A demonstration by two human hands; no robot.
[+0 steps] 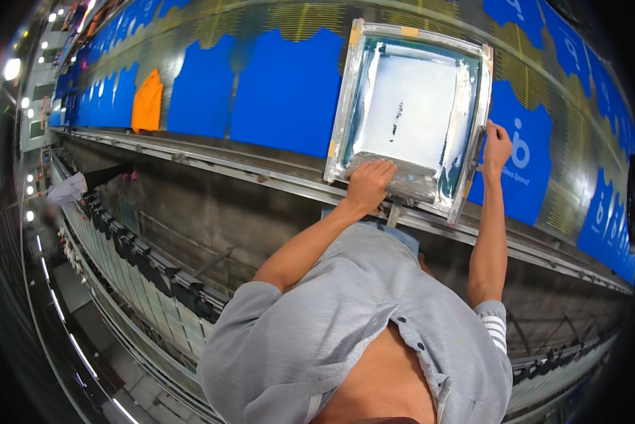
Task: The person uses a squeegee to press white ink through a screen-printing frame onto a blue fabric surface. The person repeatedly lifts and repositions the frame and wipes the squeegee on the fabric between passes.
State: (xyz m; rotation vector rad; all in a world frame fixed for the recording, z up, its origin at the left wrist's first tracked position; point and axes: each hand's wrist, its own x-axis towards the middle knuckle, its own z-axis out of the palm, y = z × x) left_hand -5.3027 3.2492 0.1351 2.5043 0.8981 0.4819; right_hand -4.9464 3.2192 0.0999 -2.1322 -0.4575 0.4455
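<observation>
Grey shirt cloth (303, 311), loose and unbuttoned at the chest, fills the lower middle of the view, with white stripes across its right sleeve. Beyond it a long table (309, 21) runs from left to right, its bare strips ribbed in yellow and edged by a metal rail (218, 164). Blue fabric panels (285, 99) lie in rows along it; those just left of the work are plain, while several toward the right carry white print. Between them sits a rectangular screen frame (345, 106), spattered with white, with orange tape (407, 32) on its top edge. White ink (420, 92) covers most of its mesh, marked by a dark streak near the middle. Just right of the frame, one printed blue panel (522, 187) shows a white emblem (519, 150) of rounded loops and dots over a short line of small lettering. Inside the frame's near end lies a grey, ink-smeared bar (410, 177). The left hand (370, 185) rests on its left part, fingers curled over the top, the bar beneath them. The right hand (498, 147) is at the frame's right edge, fingers bent closed; whether they grip the rim or a fitting there, I cannot tell.
</observation>
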